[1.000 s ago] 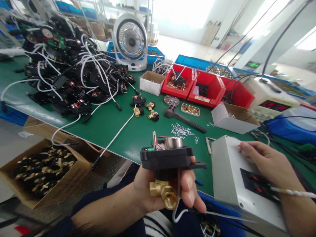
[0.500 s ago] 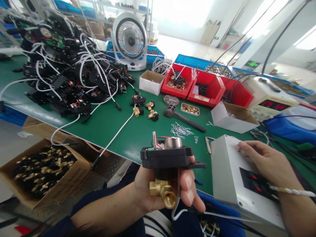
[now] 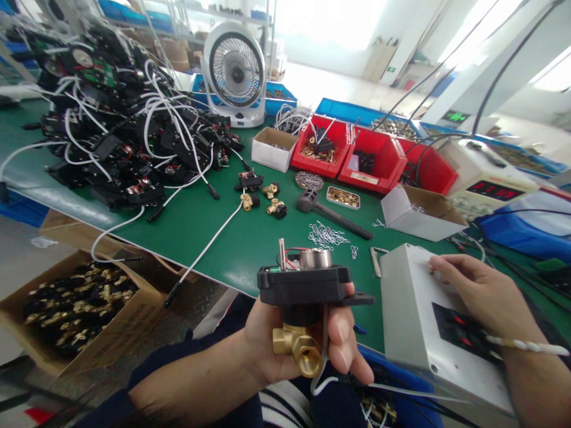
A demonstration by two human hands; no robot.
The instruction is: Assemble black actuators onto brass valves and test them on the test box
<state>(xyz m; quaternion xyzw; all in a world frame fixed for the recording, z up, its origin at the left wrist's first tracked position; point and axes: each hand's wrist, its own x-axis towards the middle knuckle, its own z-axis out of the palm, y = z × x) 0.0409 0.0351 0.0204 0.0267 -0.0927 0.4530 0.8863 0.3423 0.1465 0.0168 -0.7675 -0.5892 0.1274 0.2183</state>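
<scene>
My left hand (image 3: 285, 351) is wrapped round a brass valve (image 3: 300, 348) topped by a black actuator housing (image 3: 306, 286) with a metal motor can and shaft on top. It holds this upright near the table's front edge. A white wire hangs from the part past my fingers. My right hand (image 3: 484, 294) rests on top of a grey-white test box (image 3: 417, 315) with red switches, fingers bent and pressing down on its surface, nothing held in them.
A large pile of black actuators with white cables (image 3: 116, 125) fills the left of the green table (image 3: 223, 238). Loose brass valves (image 3: 267, 202), a mallet (image 3: 332, 217), metal clips (image 3: 328, 235), red bins (image 3: 357, 154), small cardboard boxes, a fan (image 3: 235, 71). A carton of valves (image 3: 75, 303) sits on the floor.
The valve assembly in my left hand has shifted very slightly right and down. My right hand stays on the box.
</scene>
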